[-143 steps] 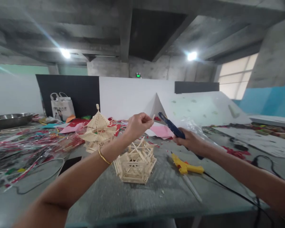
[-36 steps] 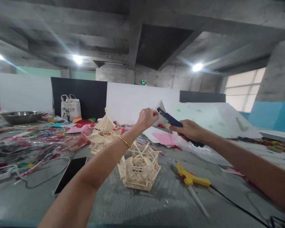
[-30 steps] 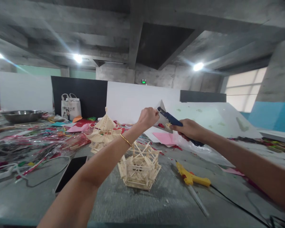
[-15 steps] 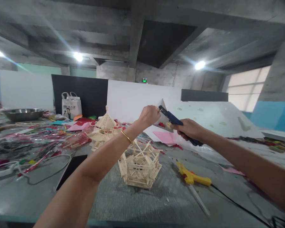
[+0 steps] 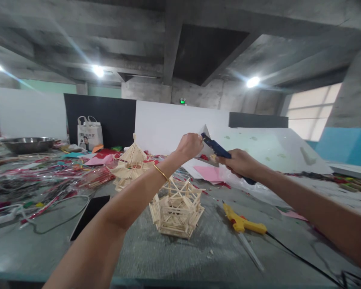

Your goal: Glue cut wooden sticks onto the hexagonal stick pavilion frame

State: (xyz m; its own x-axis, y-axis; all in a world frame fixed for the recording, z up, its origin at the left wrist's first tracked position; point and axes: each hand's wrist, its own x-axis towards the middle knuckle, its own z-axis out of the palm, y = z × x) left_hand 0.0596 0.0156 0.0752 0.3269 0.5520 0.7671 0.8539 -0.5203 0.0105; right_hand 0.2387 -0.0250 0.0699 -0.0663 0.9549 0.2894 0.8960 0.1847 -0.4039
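Above the table, my left hand (image 5: 191, 145) is closed in a pinch at the tip of a long dark blue hand tool (image 5: 216, 147). Whatever lies between those fingers is too small to make out. My right hand (image 5: 239, 162) is wrapped round the tool's handle, and its tip points up and left. Below my left forearm stands a low, many-sided frame of thin wooden sticks (image 5: 177, 214). Partly hidden behind that arm is a stick pavilion (image 5: 132, 158) with a pointed roof. On the table at right lies a yellow glue gun (image 5: 243, 224) with a clear glue stick.
A black flat panel (image 5: 88, 216) lies at left beside a white cable. Plastic-wrapped craft supplies (image 5: 48, 180), a metal bowl (image 5: 28, 144) and a cloth bag (image 5: 89, 134) fill the left side. Pink paper (image 5: 209, 173) lies behind the frame; the glue gun's black cord (image 5: 301, 257) runs right.
Both hands keep almost the same pose at the blue tool. The view has shifted very slightly; the objects on the table stay in place.
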